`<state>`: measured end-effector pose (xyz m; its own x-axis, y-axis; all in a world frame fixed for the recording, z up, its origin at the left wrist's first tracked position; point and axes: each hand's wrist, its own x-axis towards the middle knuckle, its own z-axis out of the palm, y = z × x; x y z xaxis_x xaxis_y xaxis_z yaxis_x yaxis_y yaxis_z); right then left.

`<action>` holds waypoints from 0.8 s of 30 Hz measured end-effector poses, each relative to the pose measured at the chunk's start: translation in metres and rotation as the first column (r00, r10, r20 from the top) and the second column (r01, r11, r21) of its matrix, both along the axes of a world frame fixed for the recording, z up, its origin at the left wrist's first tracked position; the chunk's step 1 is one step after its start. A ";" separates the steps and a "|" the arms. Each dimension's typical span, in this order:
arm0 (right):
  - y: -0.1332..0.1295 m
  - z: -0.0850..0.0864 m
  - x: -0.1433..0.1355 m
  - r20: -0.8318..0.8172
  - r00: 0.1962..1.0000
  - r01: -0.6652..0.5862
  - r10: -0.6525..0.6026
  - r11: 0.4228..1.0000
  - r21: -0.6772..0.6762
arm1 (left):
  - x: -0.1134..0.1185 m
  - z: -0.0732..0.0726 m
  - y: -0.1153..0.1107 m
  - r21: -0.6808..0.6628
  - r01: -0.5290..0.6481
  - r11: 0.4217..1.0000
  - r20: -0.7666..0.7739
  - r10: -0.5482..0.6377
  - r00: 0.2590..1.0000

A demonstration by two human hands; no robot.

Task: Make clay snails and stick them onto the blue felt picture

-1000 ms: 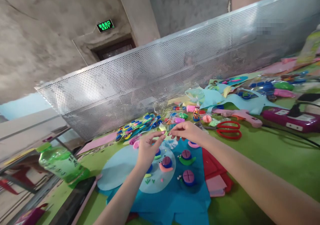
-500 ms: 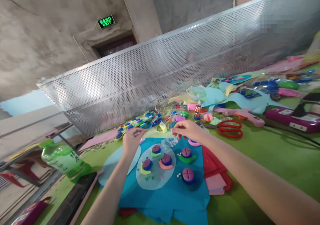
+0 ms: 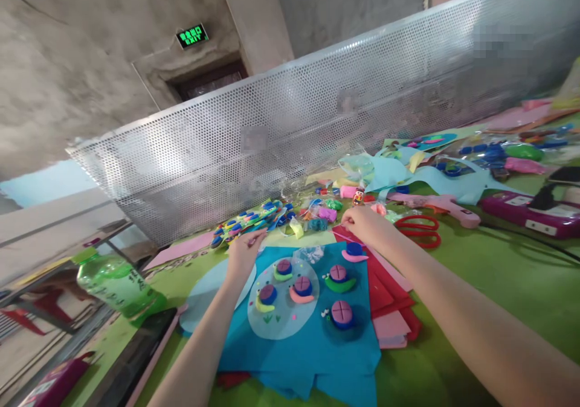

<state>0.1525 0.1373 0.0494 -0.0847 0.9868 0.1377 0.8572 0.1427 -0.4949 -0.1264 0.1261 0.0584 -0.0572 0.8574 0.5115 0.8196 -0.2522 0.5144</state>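
My left hand (image 3: 246, 251) hovers by the top left of the blue sheet (image 3: 267, 362), its fingertips pinched together; anything between them is too small to name. Above the sheet's upper right corner is my right hand (image 3: 360, 221), fingers curled in, their tips partly hidden. Between my arms lies a pale oval card (image 3: 276, 330) with several clay snails, among them an orange one (image 3: 302, 289). To its right on the sheet are a green snail (image 3: 339, 279), a blue one (image 3: 342, 314) and a pink one (image 3: 354, 252). A crumpled clear wrapper (image 3: 309, 253) rests above the card.
Red scissors (image 3: 419, 230), a pink glue gun (image 3: 446, 206) and a purple power strip (image 3: 530, 214) lie to the right. A green bottle (image 3: 118, 286) stands left beside a black slab (image 3: 136, 358). Decorated pieces (image 3: 249, 221) and clay packets (image 3: 327, 214) fill the back, before a perforated metal screen (image 3: 272, 123).
My right hand has moved right, away from the left, uncovering the pink snail and the red sheets' upper end. My left hand has shifted slightly and its fingers are closer together.
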 end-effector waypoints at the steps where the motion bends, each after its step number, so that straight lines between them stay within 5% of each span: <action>1: -0.002 0.002 0.003 0.048 0.998 0.029 -0.027 0.999 -0.034 | 0.000 0.000 0.000 -0.006 0.000 1.000 -0.007 0.000 1.000; 8: -0.010 0.011 0.017 0.205 0.974 0.125 -0.099 0.985 -0.119 | 0.000 -0.001 -0.002 -0.002 -0.057 0.998 -0.076 0.057 0.996; 24: -0.006 0.000 -0.007 -0.034 0.979 -0.198 0.200 0.979 0.050 | 0.000 -0.011 0.003 -0.129 -0.028 0.991 -0.225 -0.001 0.974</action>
